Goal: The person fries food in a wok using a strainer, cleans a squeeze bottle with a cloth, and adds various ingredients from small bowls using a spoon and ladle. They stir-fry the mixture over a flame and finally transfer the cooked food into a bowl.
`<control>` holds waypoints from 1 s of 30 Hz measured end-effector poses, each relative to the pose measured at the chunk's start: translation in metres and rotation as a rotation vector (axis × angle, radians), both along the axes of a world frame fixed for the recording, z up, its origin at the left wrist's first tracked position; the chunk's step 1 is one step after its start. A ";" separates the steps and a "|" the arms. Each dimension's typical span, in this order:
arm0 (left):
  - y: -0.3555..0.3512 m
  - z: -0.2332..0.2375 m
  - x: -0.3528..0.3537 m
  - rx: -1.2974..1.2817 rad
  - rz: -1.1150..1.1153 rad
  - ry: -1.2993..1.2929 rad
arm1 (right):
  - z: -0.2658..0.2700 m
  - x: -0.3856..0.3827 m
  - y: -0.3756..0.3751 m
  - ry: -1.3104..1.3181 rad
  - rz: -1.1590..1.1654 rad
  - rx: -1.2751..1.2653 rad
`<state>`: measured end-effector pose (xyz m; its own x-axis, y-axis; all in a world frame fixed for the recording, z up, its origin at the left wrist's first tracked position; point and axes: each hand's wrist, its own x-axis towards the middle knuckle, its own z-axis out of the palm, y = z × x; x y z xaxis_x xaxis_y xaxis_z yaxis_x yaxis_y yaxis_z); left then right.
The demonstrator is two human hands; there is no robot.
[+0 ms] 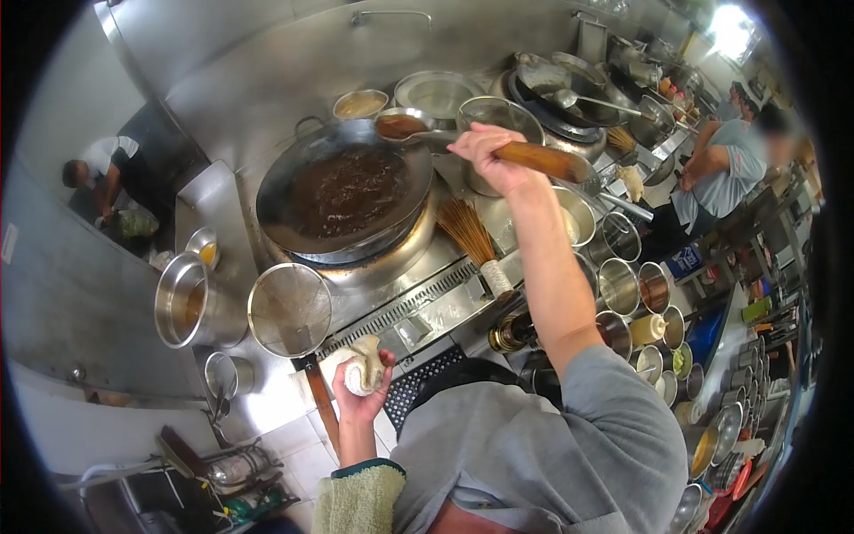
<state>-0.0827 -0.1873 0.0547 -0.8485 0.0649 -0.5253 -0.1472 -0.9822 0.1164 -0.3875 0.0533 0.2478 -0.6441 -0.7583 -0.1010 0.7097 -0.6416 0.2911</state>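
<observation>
A large black wok (280,200) holds dark brown bubbling liquid (360,189) on the stove. My right hand (494,158) is closed round the ladle's wooden handle (544,160). The ladle's bowl (405,125), with reddish-brown liquid in it, is over the wok's right rim. Low in the middle, my left hand (363,392) grips a bunched pale cloth (363,363). A round mesh strainer (290,310) lies just up and left of that hand, and its wooden handle (322,405) runs down beside the wrist.
A bamboo brush (471,233) stands right of the wok. Metal pots (182,307) are at the left, and several containers (618,283) line the right. A person (729,169) stands at the right; another person (111,173) bends at the far left.
</observation>
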 end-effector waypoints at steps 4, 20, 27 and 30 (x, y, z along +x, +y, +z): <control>-0.012 -0.031 -0.012 0.021 -0.058 0.098 | 0.010 -0.025 0.054 0.104 -0.013 0.125; -0.030 0.032 -0.204 -0.259 -0.405 0.073 | -0.116 0.002 0.181 1.018 -0.239 1.932; -0.014 0.052 -0.203 -0.556 -0.211 -0.104 | -0.181 0.019 0.158 1.054 -0.323 2.028; -0.027 0.036 -0.198 -0.493 -0.223 -0.042 | -0.214 0.000 0.159 1.024 -0.448 1.837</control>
<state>-0.2811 -0.2139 0.0907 -0.8200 -0.0215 -0.5720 -0.3605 -0.7568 0.5453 -0.3877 0.2127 0.0334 -0.9968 -0.0564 0.0573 -0.0674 0.1969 -0.9781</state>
